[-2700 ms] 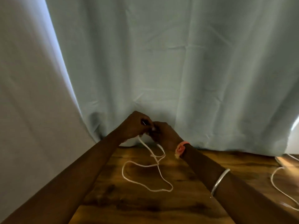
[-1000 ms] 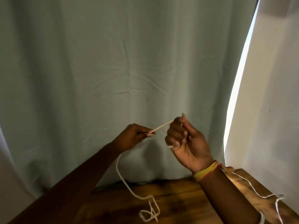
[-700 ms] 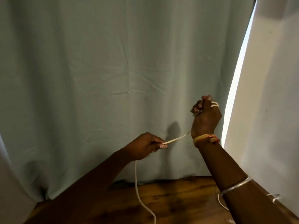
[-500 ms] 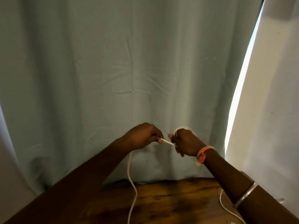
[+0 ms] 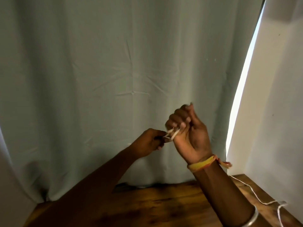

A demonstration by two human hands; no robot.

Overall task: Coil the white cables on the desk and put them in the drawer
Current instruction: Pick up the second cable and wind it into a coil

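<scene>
Both hands are raised above the wooden desk [image 5: 164,203], in front of the curtain. My right hand [image 5: 188,136] is turned palm toward me with its fingers curled, and a white cable [image 5: 173,134] is looped around them. My left hand [image 5: 150,143] pinches the same cable just left of those loops. The hanging part of this cable is hidden behind my left arm. A second white cable [image 5: 255,194] lies loose on the desk at the right, with its plug end near the right edge. No drawer is in view.
A pale green curtain [image 5: 114,79] hangs right behind the desk. A white wall [image 5: 270,112] stands at the right, with a bright gap beside the curtain. The desk's right edge runs diagonally at the lower right.
My right hand has turned palm toward me and risen, winding more cable round its fingers. My left hand stays pinched on the cable. The slack that hung down to the desk is out of sight.
</scene>
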